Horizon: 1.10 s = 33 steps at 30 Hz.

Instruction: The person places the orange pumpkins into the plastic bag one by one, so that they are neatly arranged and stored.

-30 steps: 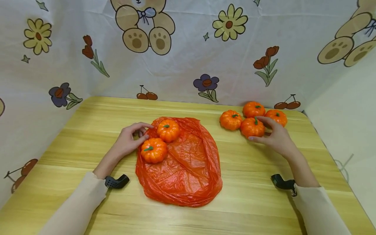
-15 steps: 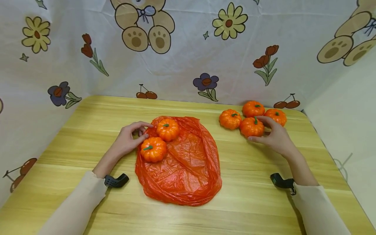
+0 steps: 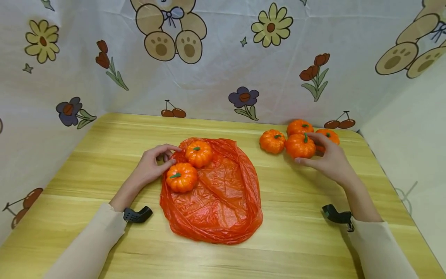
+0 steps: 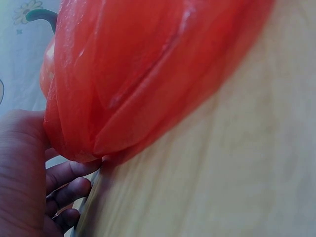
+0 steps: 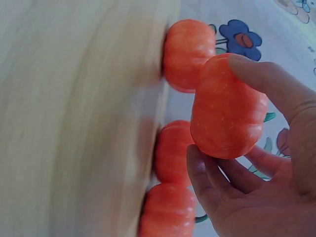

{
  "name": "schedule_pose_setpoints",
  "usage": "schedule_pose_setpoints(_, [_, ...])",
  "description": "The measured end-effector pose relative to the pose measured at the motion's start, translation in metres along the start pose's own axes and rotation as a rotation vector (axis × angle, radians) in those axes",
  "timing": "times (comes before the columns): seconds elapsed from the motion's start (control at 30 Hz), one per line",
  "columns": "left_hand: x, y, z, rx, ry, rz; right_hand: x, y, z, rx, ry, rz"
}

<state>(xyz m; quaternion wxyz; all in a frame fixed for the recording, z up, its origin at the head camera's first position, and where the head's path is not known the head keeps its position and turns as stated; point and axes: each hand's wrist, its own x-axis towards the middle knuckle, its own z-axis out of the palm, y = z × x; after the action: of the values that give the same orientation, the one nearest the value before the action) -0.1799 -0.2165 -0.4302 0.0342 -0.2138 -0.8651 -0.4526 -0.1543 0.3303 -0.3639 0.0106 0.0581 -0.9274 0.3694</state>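
At the right, my right hand (image 3: 329, 159) grips a small orange pumpkin (image 3: 300, 146) with a green stem, thumb on one side and fingers on the other. The right wrist view shows this pumpkin (image 5: 227, 108) raised off the wooden surface. My left hand (image 3: 153, 164) holds the left rim of a crumpled red plastic bag (image 3: 223, 205), its thumb and fingers at the edge. In the left wrist view the bag (image 4: 133, 74) hides part of the thumb. Two pumpkins lie on the bag's left side, a rear one (image 3: 199, 154) and a nearer one (image 3: 182, 177).
Behind and beside the held pumpkin sit three more: a left one (image 3: 272, 141), a rear one (image 3: 299, 127) and a partly covered right one (image 3: 328, 135). They stand on a wooden table (image 3: 115, 155). A printed cloth (image 3: 209, 81) hangs along the back edge.
My right hand has lifted its pumpkin slightly up off the table, so it now overlaps the rear pumpkin more. The left hand and the bag have stayed where they were.
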Motion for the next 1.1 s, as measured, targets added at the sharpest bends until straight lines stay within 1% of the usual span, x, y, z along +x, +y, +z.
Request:
schedule_pose_setpoints(0.23, [-0.001,0.0,-0.001,0.0,-0.001,-0.005,-0.001,-0.019,-0.001,0.003,0.025,-0.066])
schedule_pose_setpoints(0.47, [-0.002,0.001,-0.001,-0.007,-0.007,-0.009,-0.006,-0.042,0.005,0.033,0.033,-0.119])
schedule_pose_setpoints(0.63, [-0.003,0.002,-0.001,-0.014,-0.008,-0.012,-0.01,-0.058,0.014,0.018,0.024,-0.146])
schedule_pose_setpoints(0.73, [-0.004,0.001,0.0,-0.011,-0.006,-0.015,-0.011,-0.066,0.021,-0.001,0.002,-0.169])
schedule_pose_setpoints(0.97, [-0.001,0.002,-0.001,-0.009,0.0,-0.005,-0.017,-0.083,0.036,0.021,-0.02,-0.26])
schedule_pose_setpoints(1.1, [0.0,0.002,-0.001,-0.005,-0.001,-0.008,-0.019,-0.092,0.047,0.03,-0.057,-0.322])
